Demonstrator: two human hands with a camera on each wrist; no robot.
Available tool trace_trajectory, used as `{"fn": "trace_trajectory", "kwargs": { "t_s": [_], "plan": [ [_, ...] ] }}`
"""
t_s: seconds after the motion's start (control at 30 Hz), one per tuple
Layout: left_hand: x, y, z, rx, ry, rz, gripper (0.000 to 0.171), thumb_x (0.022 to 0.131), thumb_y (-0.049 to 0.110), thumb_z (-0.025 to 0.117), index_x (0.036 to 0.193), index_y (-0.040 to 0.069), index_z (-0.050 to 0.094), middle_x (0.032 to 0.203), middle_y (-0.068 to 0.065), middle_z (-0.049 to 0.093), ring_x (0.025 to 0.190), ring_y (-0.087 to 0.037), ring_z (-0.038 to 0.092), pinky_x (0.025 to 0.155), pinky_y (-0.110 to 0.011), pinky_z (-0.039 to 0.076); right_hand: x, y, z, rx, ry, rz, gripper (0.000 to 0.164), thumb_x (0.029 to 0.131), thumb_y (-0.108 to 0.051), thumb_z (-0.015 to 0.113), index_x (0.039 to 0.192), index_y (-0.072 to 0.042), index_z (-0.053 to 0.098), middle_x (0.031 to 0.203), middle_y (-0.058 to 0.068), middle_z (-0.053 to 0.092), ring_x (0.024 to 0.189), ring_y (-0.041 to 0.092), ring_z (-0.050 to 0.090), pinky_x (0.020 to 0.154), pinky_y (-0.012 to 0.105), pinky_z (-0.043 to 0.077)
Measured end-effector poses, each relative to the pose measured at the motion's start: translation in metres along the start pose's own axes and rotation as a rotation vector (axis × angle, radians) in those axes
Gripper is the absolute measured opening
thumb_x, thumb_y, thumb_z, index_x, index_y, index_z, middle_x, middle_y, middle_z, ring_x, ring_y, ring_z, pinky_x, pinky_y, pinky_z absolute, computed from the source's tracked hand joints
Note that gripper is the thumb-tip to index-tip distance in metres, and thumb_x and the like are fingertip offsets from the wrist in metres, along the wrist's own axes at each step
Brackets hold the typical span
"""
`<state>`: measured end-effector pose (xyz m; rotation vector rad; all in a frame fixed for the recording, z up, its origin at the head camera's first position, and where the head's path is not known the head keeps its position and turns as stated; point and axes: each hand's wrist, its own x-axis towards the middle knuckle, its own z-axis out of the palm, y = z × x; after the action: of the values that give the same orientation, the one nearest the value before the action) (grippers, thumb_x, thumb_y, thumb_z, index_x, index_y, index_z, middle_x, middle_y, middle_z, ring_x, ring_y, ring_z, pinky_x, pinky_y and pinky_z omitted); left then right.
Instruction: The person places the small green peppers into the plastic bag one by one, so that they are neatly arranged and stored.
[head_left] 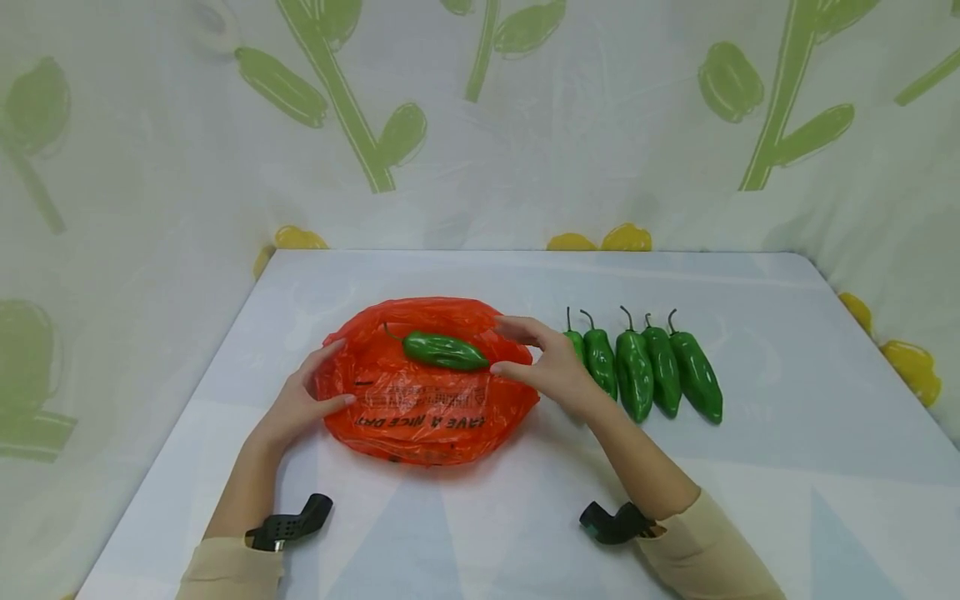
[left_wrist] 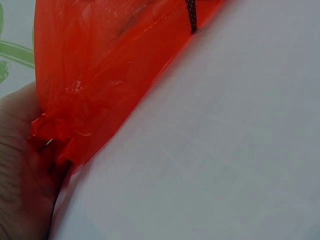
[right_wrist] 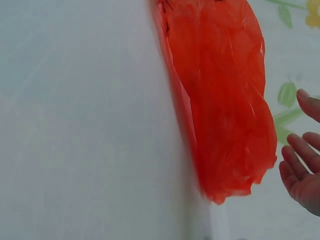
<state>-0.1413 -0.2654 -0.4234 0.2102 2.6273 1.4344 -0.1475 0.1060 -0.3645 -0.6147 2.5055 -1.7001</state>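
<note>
An orange-red plastic bag (head_left: 420,425) with black lettering lies spread with its mouth up in the head view. Inside it rests a green pepper (head_left: 444,351), its stem pointing left. My left hand (head_left: 303,404) holds the bag's left edge, and crumpled plastic lies against its palm in the left wrist view. Some of its fingers are hidden behind the plastic. Over the bag's right rim is my right hand (head_left: 551,367), thumb and fingers apart near the pepper's tip, with nothing gripped. The right wrist view shows its spread fingers (right_wrist: 295,160) beside the bag.
To the right of the bag, several green peppers (head_left: 634,375) lie in a row, stems toward the back. The right forearm partly covers the leftmost ones. All sit on a white table (head_left: 480,542) against a leaf-patterned cloth backdrop (head_left: 525,167).
</note>
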Motion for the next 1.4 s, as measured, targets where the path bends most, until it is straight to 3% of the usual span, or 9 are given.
{"fn": "trace_trajectory", "kwargs": {
  "t_s": [0.5,1.4],
  "plan": [
    [0.0,0.0,0.001,0.002,0.002,-0.011,0.086,0.079,0.024,0.075,0.149,0.022,0.026,0.154,-0.011,0.025,0.141,-0.036,0.017,0.103,-0.065,0.029,-0.012,0.01,-0.032,-0.104,0.102,-0.034,0.062,0.076,-0.011,0.078,0.132,-0.005,0.052,0.125,0.016,0.06,0.117,0.03,0.055,0.097,0.054,0.045],
    [0.0,-0.002,0.001,0.003,0.012,0.015,0.086,0.078,0.023,0.076,0.149,0.021,0.027,0.153,-0.012,0.027,0.142,-0.036,0.018,0.104,-0.065,0.027,-0.035,0.033,-0.088,-0.254,0.179,0.047,0.064,0.079,-0.019,0.077,0.135,-0.005,0.048,0.127,0.018,0.058,0.116,0.032,0.053,0.099,0.053,0.043]
  ]
}}
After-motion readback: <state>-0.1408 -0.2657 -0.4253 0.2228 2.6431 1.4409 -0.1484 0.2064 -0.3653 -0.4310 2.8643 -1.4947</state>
